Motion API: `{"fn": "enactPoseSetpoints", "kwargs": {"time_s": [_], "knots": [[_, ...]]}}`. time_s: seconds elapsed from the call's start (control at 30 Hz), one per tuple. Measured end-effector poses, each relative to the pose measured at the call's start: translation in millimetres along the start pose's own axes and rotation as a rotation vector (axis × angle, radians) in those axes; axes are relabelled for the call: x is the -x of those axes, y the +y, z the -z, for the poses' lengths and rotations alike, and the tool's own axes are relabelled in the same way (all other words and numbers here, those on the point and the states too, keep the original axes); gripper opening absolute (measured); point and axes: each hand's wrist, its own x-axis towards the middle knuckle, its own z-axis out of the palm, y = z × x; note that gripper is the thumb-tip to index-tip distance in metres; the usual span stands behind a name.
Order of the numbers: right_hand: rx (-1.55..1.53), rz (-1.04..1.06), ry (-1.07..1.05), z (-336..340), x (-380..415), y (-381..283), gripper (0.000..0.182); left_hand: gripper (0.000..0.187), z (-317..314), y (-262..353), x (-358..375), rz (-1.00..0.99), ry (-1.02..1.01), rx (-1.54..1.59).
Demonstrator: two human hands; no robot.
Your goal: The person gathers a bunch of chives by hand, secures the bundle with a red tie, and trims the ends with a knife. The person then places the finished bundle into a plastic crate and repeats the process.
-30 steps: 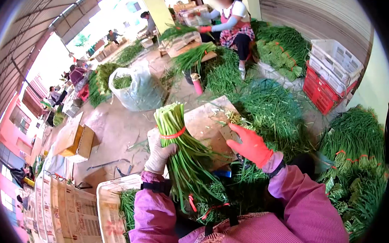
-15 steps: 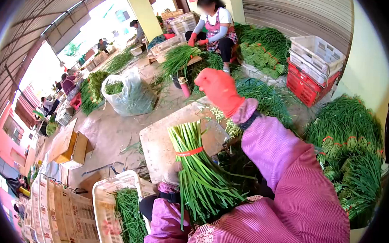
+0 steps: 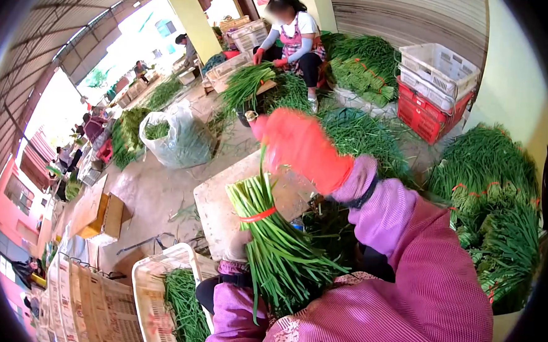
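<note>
A bunch of green chives (image 3: pixel 291 258), bound by a red band (image 3: pixel 258 215), stands tilted in front of my body with its pale cut ends up. My left hand (image 3: pixel 239 245), in a greyish glove, is closed around the bunch's left side below the band; most of its fingers are hidden behind the stalks. Above the cut ends is my right hand (image 3: pixel 303 149) in an orange-red glove, smeared by motion. A single chive stalk (image 3: pixel 262 165) sticks up from the bunch to its fingers, which look closed on it. Behind the bunch lies a pale board (image 3: pixel 214 196).
A white crate (image 3: pixel 141 275) with loose greens stands at my left. Piles of banded chives (image 3: pixel 487 176) lie at right, near stacked white and red crates (image 3: pixel 427 112). Ahead, a co-worker (image 3: pixel 299 45) sits by greens. A clear plastic bag (image 3: pixel 182 144) stands on the floor.
My right hand has come down and slightly left toward the cut ends, and one stalk now rises above the others. My left hand still holds the bunch, nearly unmoved.
</note>
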Motion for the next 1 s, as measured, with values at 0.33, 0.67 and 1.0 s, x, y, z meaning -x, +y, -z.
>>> {"fn": "enactPoseSetpoints", "kwargs": {"time_s": [0.33,0.67,1.0], "knots": [[0.643,-0.045,-0.189,50.8,-1.7,0.0,0.044,0.078,-21.2,-17.6,-2.7,-0.266,-0.319,0.329],[0.122,-0.091,-0.090,19.2,6.5,59.5,0.012,0.092,-38.7,-13.2,-6.4,-0.303,-0.190,0.192],[0.439,0.346,-0.178,8.6,23.6,32.7,0.027,0.100,-60.7,-14.4,-12.7,-0.397,-0.227,0.201]]}}
